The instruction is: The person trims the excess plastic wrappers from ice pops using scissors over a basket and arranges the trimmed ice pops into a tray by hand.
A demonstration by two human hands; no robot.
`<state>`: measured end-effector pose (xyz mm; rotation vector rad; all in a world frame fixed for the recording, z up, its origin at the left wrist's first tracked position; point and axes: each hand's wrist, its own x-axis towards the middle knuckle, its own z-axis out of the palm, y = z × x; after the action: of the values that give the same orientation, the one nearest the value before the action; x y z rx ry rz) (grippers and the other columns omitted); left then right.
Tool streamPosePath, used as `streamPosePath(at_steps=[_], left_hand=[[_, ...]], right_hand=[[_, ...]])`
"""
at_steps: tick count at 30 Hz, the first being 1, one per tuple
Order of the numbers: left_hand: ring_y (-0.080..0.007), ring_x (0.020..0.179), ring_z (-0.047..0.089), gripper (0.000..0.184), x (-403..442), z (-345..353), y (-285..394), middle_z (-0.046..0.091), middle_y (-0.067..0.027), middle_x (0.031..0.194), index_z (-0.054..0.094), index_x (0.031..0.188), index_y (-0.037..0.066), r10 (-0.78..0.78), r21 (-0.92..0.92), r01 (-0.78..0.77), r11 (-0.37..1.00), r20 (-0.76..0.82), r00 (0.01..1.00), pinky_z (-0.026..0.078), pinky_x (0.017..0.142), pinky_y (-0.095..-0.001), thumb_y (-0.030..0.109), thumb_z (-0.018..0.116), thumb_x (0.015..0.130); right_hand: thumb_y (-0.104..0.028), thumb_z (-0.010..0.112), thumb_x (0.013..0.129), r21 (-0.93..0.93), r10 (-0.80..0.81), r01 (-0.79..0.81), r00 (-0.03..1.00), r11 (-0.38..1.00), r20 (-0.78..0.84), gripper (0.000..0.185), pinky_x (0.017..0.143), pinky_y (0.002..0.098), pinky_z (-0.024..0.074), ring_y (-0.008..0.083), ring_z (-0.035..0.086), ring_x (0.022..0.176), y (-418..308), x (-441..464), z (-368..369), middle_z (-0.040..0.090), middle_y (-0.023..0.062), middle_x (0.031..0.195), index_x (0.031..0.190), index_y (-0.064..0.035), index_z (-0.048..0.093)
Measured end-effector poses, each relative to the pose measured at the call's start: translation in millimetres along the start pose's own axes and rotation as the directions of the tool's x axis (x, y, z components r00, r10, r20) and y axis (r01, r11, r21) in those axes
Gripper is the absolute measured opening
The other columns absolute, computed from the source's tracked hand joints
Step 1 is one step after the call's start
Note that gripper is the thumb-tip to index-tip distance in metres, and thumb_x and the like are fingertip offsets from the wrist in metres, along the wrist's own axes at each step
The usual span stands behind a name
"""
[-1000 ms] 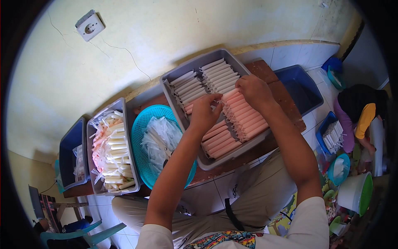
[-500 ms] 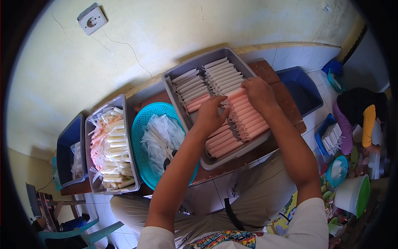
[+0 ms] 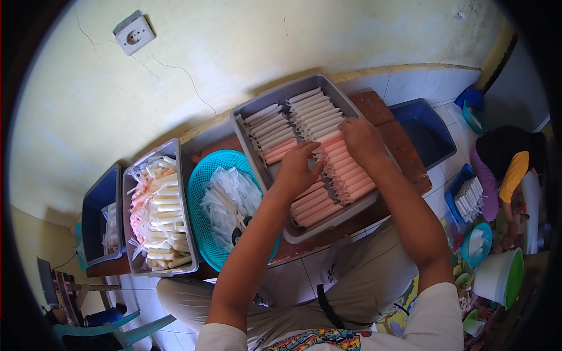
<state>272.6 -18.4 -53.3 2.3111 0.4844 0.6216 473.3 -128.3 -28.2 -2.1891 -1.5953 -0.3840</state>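
Note:
A grey tray [image 3: 249, 155] holds rows of thin sealed plastic tubes like ice pops, white [image 3: 319, 111] at the back and pink [image 3: 345, 167] nearer me. My left hand [image 3: 297, 169] has its fingertips at the knotted left end of the topmost pink tube [image 3: 329, 138] in the right row. At that tube's other end, my right hand [image 3: 362, 140] pinches with bent fingers. The tube lies level beside the last white one. Under my left hand part of the left row is hidden.
A turquoise basket [image 3: 196, 190] left of the tray holds clear plastic sleeves and scissors [image 3: 231, 210]. Beyond it stand a grey bin [image 3: 190, 234] of pale and pink tubes and a dark blue bin [image 3: 96, 202]. Another blue bin [image 3: 421, 126] and a person [image 3: 497, 158] are at the right.
Both hands stay at the ends of the same pink tube, with only slight finger movement. The view has shifted slightly. At the right, the other person's arm has moved.

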Motion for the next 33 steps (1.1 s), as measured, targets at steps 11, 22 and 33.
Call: streamPosePath(at_steps=[11,22,33], left_hand=[[-0.0342,0.108,0.075,0.059,-2.0,2.5,-4.1,0.074,-0.0223,0.128,0.066,0.140,-0.002,0.057,0.018,-0.057,0.998,-0.006,0.998,0.061,0.084,-0.0424,0.020,0.084,0.089],[-0.0355,0.107,0.074,0.060,-3.5,5.5,-6.2,0.074,-0.0230,0.127,0.065,0.141,-0.001,0.054,0.033,-0.053,0.998,-0.016,0.998,0.059,0.090,-0.0437,0.021,0.085,0.089],[-0.0346,0.117,0.073,0.045,-17.4,-19.6,23.4,0.071,-0.0228,0.130,0.071,0.135,0.009,-0.052,0.346,0.057,0.936,-0.023,0.998,0.053,0.107,-0.0474,0.024,0.080,0.093]], right_hand=[[-0.009,0.058,0.096,-0.051,0.009,-0.009,1.000,0.999,-0.001,0.020,0.088,0.0426,0.0629,0.0312,0.070,0.107,-6.0,-2.8,-2.3,0.076,0.0086,0.104,0.096,-0.0079,0.078],[-0.010,0.058,0.098,-0.081,-0.001,0.006,0.998,0.997,0.068,0.024,0.092,0.0436,0.0615,0.0321,0.070,0.109,-8.1,-3.2,-3.4,0.078,0.0080,0.113,0.109,-0.0071,0.079],[-0.020,0.075,0.091,0.178,-0.027,0.007,0.994,0.984,0.109,0.045,0.103,0.0448,0.0584,0.0337,0.067,0.124,-36.1,-4.3,-14.8,0.072,0.0112,0.129,0.135,-0.0118,0.072]])
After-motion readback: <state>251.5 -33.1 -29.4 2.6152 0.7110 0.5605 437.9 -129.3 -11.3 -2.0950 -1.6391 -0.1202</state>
